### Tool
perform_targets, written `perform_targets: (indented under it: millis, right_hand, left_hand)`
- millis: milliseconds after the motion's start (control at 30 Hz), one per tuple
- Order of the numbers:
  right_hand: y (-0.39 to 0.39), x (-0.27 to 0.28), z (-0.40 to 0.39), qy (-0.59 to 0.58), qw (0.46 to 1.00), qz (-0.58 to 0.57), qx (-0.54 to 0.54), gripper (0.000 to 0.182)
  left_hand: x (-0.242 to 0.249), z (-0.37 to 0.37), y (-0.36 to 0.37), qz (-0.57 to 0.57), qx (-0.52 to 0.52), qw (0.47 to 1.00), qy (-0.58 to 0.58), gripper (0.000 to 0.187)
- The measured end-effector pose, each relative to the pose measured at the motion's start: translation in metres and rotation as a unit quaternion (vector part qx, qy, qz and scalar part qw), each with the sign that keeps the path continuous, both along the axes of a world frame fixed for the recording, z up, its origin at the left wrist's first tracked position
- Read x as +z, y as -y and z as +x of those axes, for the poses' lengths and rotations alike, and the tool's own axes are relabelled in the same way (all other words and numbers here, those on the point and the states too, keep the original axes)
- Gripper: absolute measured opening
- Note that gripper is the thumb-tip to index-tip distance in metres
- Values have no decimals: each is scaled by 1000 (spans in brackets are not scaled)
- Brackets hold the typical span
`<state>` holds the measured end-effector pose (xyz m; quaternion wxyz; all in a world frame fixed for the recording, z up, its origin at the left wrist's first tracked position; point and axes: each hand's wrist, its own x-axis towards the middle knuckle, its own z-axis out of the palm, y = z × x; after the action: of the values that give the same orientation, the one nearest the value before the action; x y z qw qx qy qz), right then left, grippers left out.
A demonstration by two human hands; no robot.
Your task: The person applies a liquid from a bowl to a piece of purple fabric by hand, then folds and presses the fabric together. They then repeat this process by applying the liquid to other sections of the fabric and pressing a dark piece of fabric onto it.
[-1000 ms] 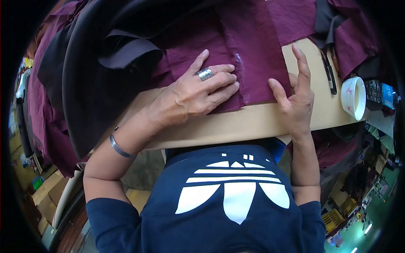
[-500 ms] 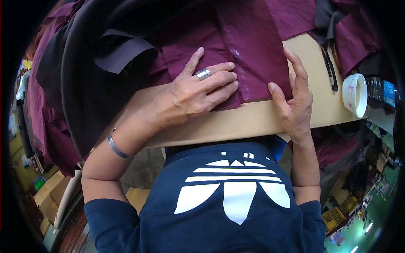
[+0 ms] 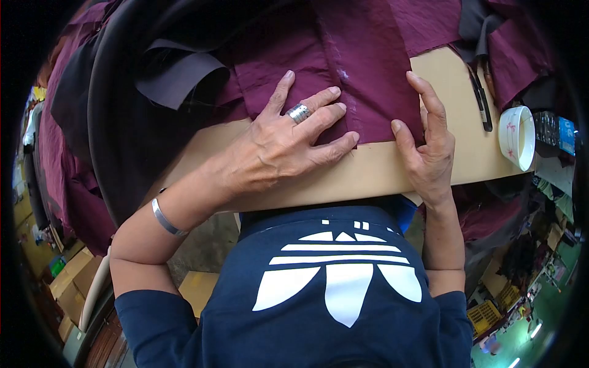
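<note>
Maroon cloth (image 3: 374,80) lies over the tan tabletop, with a seam-like line and whitish marks running down it. My left hand (image 3: 288,138) rests palm down at its lower left, fingers spread; a silver ring is on one finger. The index fingertip reaches the cloth's near edge, and the left thumb is hidden. My right hand (image 3: 429,132) stands at the cloth's right edge, thumb and index finger apart, the thumb tip at the cloth. Its other fingers are partly hidden.
Dark fabric (image 3: 138,135) is heaped on the left. At the right are a black-handled tool (image 3: 481,101), a white bowl (image 3: 516,138) and a bottle with a blue label (image 3: 565,135). The tan table's (image 3: 368,168) near edge runs close to my body. Cardboard boxes (image 3: 76,282) stand lower left.
My left hand has spread its fingers and shifted slightly, its index finger moving toward the cloth's near edge. That edge now lies a little farther from me. My right hand has barely moved.
</note>
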<state>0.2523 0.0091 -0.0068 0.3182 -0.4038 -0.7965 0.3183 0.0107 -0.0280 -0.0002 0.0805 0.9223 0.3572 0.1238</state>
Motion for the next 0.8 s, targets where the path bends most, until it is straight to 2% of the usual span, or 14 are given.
perform_targets:
  millis: [167,267,367,400,433,500,567,600,800]
  right_hand:
    - [0,-1,1,-3,1000,4,8,57]
    - [-2,3,2,21,1000,15,16,58]
    - [-14,14,-10,-19,999,28,-33,60]
    - [-20,25,-15,24,997,-37,-63,62]
    - [-27,38,-19,68,988,-102,-93,63]
    - [-37,38,-26,71,986,-115,-99,65]
    - [-48,17,-31,-11,999,-9,-49,65]
    - [-52,11,-29,15,999,-2,-34,64]
    - [-52,4,-28,-11,998,41,-49,60]
  left_hand:
    - [-2,1,0,-26,36,999,-4,47]
    - [3,2,4,10,-26,999,15,45]
    - [6,3,2,-19,-68,997,27,40]
    - [1,0,-7,23,-50,994,90,37]
    - [3,0,-13,10,-16,993,113,36]
    - [-2,-3,-19,25,33,993,107,36]
    - [-2,-6,-21,30,18,996,87,37]
    - [1,-6,-20,29,11,997,77,38]
    - [-3,-6,-21,19,11,998,61,39]
